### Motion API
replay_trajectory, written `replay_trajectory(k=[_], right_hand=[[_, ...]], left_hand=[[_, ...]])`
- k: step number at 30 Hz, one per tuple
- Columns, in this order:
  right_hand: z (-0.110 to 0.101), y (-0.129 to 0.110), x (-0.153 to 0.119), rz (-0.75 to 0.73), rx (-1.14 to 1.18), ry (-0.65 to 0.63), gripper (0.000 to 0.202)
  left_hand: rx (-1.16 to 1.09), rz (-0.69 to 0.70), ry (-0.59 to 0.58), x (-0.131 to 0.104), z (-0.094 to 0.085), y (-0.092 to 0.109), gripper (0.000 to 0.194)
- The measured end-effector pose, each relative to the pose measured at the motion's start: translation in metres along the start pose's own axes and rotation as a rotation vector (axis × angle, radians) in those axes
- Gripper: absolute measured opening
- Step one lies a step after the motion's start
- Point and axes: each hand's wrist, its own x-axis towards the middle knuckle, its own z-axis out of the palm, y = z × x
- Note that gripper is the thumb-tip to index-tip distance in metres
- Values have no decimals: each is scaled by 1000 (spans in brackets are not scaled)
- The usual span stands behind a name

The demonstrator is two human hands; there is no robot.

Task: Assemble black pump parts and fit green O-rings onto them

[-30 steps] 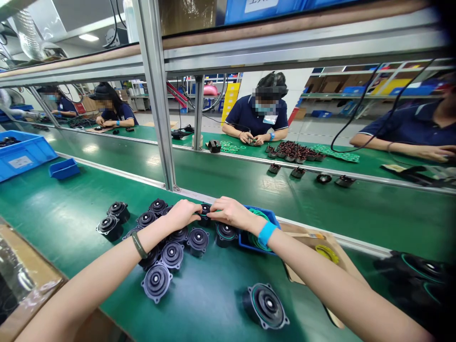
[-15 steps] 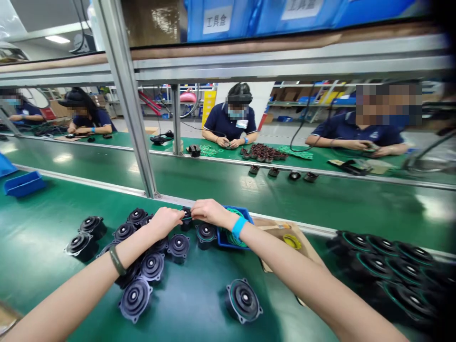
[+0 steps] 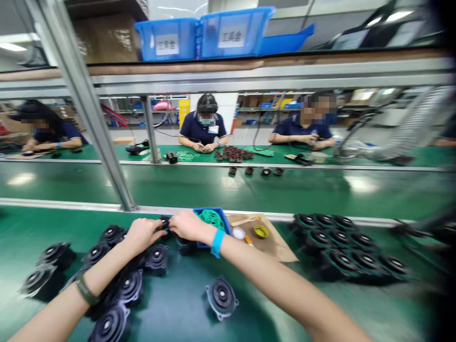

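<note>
Near the bench's back edge, my left hand [image 3: 145, 233] and my right hand [image 3: 185, 225] hold a small black round part [image 3: 164, 223] between them, the fingers of both closed at its sides. Just below my right hand stands another black round part [image 3: 184, 243], partly covered by it. Several more black parts [image 3: 156, 256] cluster around and under my left forearm. One black part [image 3: 221, 295] stands apart at the front middle. A blue bin [image 3: 227, 223] with green rings [image 3: 211, 219] sits right of my right hand.
On brown cardboard [image 3: 272, 247] lie a yellow ring roll [image 3: 261, 231], a white disc and a brush. Rows of black parts with green rings [image 3: 338, 237] stand at the right. A metal post [image 3: 96, 123] rises at the left. Co-workers sit across the green conveyor [image 3: 199, 187].
The view has swung to the right, showing more of the right-hand parts and cardboard. Both hands remain at the small black part.
</note>
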Motion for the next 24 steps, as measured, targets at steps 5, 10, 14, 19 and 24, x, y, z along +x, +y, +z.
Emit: replay_trajectory(k=[5,10,14,19,24], right_hand=[[-1,6,14,157,52,11,16],[-3,23,36,209,142,18,9],[-3,29,53,214,186,-41,3],[-5,36,62,225,230,-88,5],[-5,34,60,287,233,-69,9]], left_hand=[[-106,-72,47,4,6,-9,31],[-65,-37,104,13,22,-19,50],[-74,-65,107,20,22,-16,46],[-218,-124,116,28,19,-12,39],[-267,-148,100,26,17,-11,34]])
